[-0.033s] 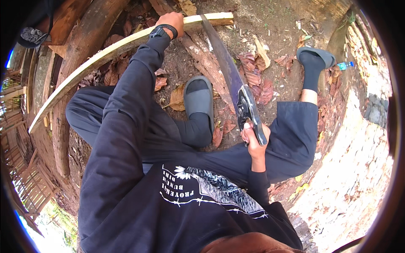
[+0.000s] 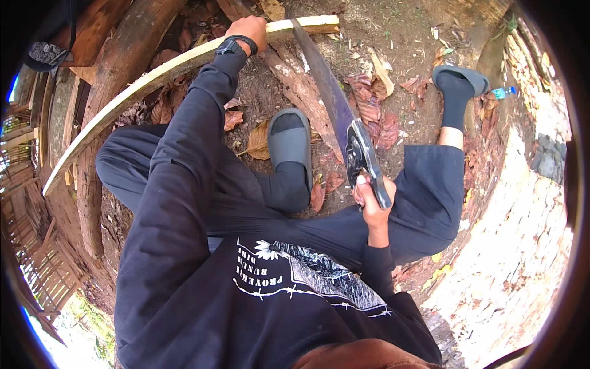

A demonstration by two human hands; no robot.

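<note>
A long pale wooden strip (image 2: pixel 147 81), bent-looking in this view, runs from the lower left up to the top middle. My left hand (image 2: pixel 248 32) is closed over it near its far end, with a dark watch on that wrist. My right hand (image 2: pixel 373 200) grips the black handle of a handsaw (image 2: pixel 329 92). The saw's blade slants up and left, and its tip end lies across the strip a little to the right of my left hand. How deep the teeth sit in the wood cannot be seen.
Under the strip lies a rough log (image 2: pixel 301 89), and thicker logs (image 2: pixel 126 55) stand at the left. Dry leaves (image 2: pixel 367 98) litter the dirt. My sandalled feet (image 2: pixel 289 144) rest on the ground. A small blue-capped bottle (image 2: pixel 505 93) lies at the right, near a bamboo-like slatted structure's opposite side.
The saw and my right hand have shifted very slightly, down and to the right. My left hand stays in place on the strip.
</note>
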